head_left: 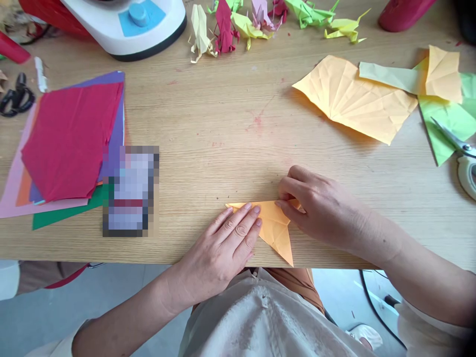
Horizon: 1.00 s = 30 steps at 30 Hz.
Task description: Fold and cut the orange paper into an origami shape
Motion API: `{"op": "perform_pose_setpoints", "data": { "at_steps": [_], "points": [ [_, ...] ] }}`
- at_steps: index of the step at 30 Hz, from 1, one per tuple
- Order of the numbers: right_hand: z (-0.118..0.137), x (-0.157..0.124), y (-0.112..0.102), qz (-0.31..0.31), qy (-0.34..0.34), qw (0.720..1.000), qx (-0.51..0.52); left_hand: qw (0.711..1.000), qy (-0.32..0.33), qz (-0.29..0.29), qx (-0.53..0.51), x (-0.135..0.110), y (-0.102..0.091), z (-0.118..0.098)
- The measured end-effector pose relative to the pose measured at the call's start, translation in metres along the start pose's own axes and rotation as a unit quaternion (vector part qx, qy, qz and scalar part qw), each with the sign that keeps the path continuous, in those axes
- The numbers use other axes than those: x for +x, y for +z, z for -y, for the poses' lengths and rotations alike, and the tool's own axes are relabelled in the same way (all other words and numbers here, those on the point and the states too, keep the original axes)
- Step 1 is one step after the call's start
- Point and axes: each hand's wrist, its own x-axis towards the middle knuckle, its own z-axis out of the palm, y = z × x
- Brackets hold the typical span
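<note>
A folded piece of orange paper (275, 225) lies at the table's front edge, one pointed corner aimed toward my body. My left hand (226, 243) rests flat across its left part, fingers stretched out and pressing it on the tabletop. At the paper's upper right, my right hand (310, 203) has its thumb and fingers closed on the edge in a pinch. A small part of that right corner is hidden under the fingers.
Coloured paper sheets (74, 139) are stacked at left beside a blurred phone (130, 193). Folded paper animals (249, 25) line the back near a white machine base (148, 29). Crumpled orange paper (357, 101), green paper (442, 124) and scissors (464, 148) lie at right; black scissors (18, 96) far left.
</note>
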Motion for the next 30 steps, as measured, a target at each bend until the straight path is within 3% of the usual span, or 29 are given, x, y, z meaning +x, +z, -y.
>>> {"op": "perform_pose_setpoints", "data": {
  "at_steps": [11,18,23,26,30],
  "points": [
    [0.002,0.001,-0.003,0.013,0.0,1.0,0.011,1.0,-0.006,-0.002,-0.007,-0.001,0.001,-0.002],
    [-0.003,-0.002,-0.006,-0.018,-0.004,1.0,0.003,1.0,-0.002,-0.003,-0.003,0.0,0.002,-0.001],
    [0.026,-0.023,-0.005,-0.121,-0.054,0.99,-0.047,1.0,-0.005,-0.013,-0.006,0.001,0.004,-0.002],
    [0.051,-0.041,0.007,-0.118,-0.092,0.983,-0.101,1.0,-0.006,-0.015,-0.008,0.001,0.004,-0.002],
    [0.063,-0.059,0.025,-0.129,-0.08,0.978,-0.144,1.0,-0.004,-0.024,0.011,0.001,0.005,-0.002]
  ]
}}
